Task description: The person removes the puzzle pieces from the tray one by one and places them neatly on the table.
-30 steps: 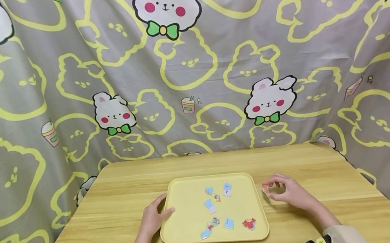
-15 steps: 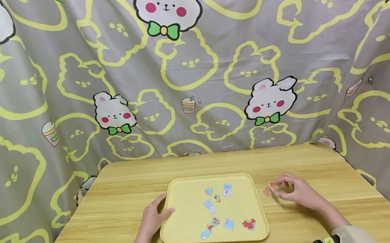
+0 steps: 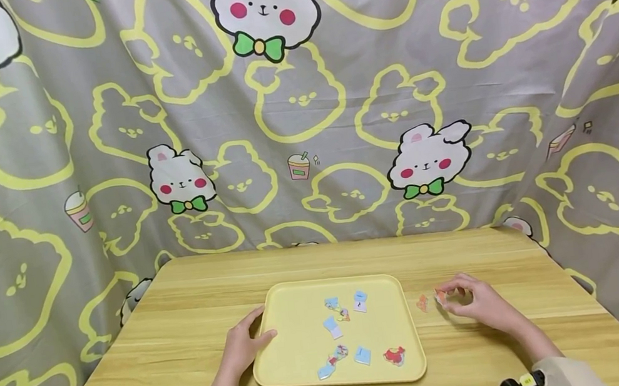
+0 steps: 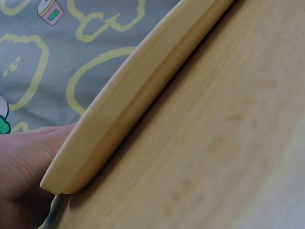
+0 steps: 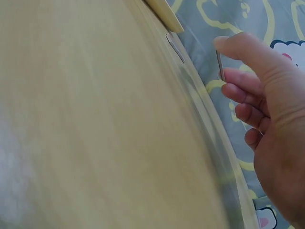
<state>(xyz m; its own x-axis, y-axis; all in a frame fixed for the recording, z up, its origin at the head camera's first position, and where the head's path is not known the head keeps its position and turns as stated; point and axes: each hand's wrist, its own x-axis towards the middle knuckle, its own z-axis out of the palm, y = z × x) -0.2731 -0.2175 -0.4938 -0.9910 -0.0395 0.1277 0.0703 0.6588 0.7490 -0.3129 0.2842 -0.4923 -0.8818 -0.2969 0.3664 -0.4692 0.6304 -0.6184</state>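
Right grip (image 3: 478, 301): thin orange puzzle piece (image 3: 440, 297) being pinched upright, just beside a second orange piece (image 3: 422, 304) on the counter (image 3: 473, 352). Left grip (image 3: 244, 344): yellow tray (image 3: 295, 352) being held at its left side. Light pressure being advised against bending.

Head view: table (image 3: 152, 367) lit brightly and evenly, warm in tone; direction of light cannot be told. Behind the far edge, curtain (image 3: 302, 124) is softly shaded along its folds; beyond the left and right edges its prints are rendered enlarged and slanted. Print on the small pieces (image 3: 362, 355) is too fine to be made out.

Left wrist view: dimmer, cooler. A narrow dark shadow is cast beneath the wall of the tray (image 3: 292, 352). Wood grain blurred, washed by pale glare away from the tray.

Right wrist view: wood smeared soft; bluish glare is spread well in from the visible table edge, along which a milky sheen is laid. Right hand (image 3: 476, 301) is caught more crisply.
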